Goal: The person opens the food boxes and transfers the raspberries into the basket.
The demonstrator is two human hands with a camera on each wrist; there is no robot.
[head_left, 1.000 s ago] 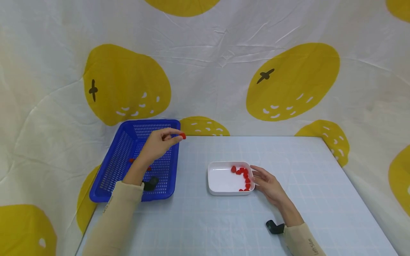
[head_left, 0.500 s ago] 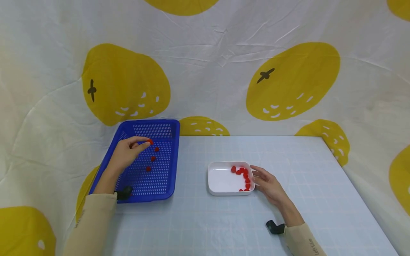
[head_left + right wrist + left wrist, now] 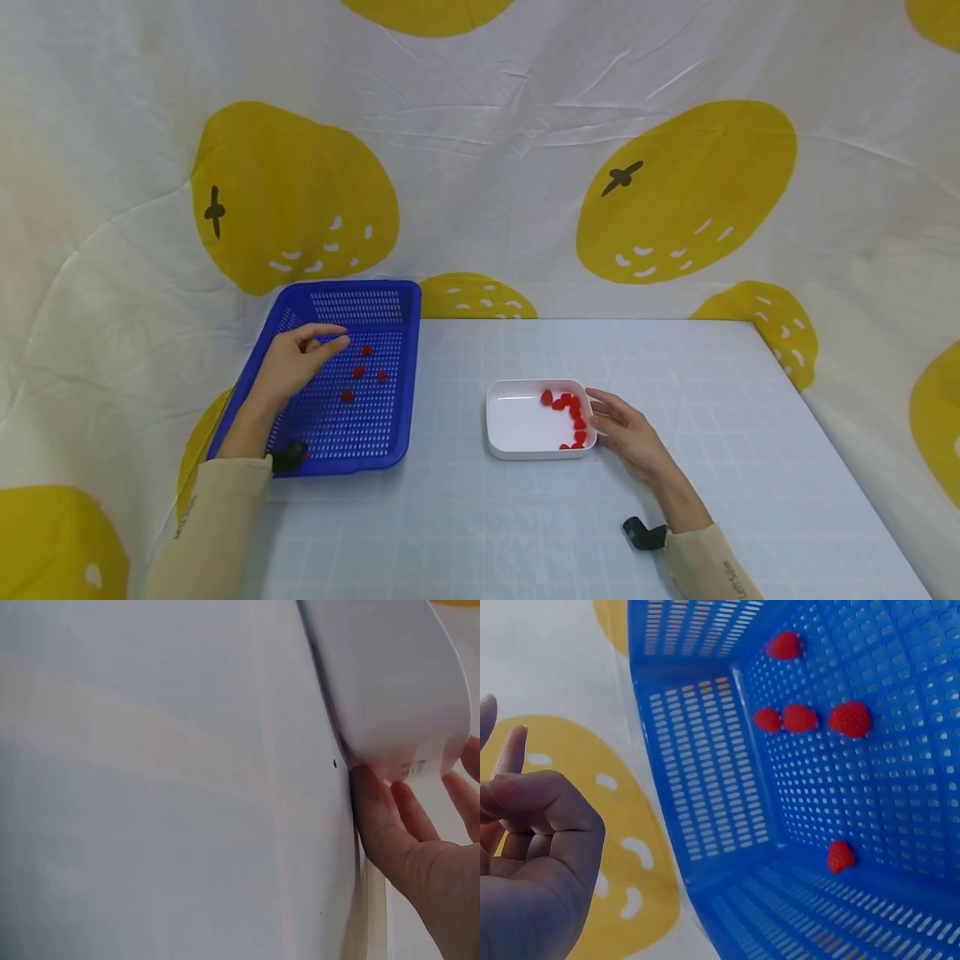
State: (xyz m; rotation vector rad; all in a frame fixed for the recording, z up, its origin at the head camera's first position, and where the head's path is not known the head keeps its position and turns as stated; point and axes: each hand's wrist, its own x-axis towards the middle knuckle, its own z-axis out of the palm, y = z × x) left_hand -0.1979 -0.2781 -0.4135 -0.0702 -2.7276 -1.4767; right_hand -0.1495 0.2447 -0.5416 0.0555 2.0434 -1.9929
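My left hand (image 3: 294, 362) hovers over the blue plastic basket (image 3: 414, 375), index finger and thumb held apart with nothing between them. Several red raspberries lie scattered on the basket's mesh floor, among them one raspberry (image 3: 850, 720) shown large in the left wrist view and another (image 3: 841, 856) near a side wall. On the table, a shallow white dish (image 3: 517, 417) holds more raspberries (image 3: 576, 412), bunched along its right end. My right hand (image 3: 633, 437) rests its fingertips against the dish's right end wall, as the right wrist view also shows up close.
A pale blue checked cloth covers the table (image 3: 480, 525). Behind it hangs a white curtain (image 3: 487, 167) printed with yellow fruit. Black wrist-camera mounts stick out at both cuffs, the left mount (image 3: 288, 456) over the basket's near end.
The left hand has moved left and back over the basket and let go of the raspberry it pinched, which now lies on the basket floor. The right hand and dish have stayed put.
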